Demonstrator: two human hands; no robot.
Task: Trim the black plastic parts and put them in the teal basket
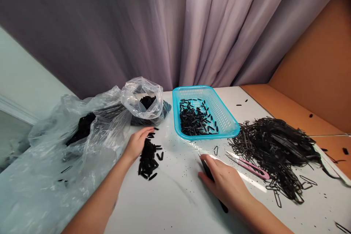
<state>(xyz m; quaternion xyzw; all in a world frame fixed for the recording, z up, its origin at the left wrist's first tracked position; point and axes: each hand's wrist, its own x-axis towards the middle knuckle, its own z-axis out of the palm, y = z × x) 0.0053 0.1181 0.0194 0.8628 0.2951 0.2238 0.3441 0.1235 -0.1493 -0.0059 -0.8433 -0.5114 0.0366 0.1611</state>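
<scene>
My left hand (137, 142) is at the upper left edge of a pile of short black strips (148, 159) on the white table. Its fingers are pressed together, and a black strip (156, 128) shows at the fingertips; whether it is pinched or only touched is unclear. My right hand (226, 177) is closed round a slim black-handled tool (207, 169) with a thin metal tip, low over the table. Beyond both hands stands a blue basket (233, 131) with many black strips (193, 119) in it. Pink-handled snips (251, 167) lie just right of my right hand.
A large heap of thin black loops (282, 146) lies at the right. Behind my left hand stands an open clear bag (128, 97) with black pieces inside. Crumpled clear plastic (90, 168) spreads over the left side. A grey curtain (164, 25) hangs behind the table.
</scene>
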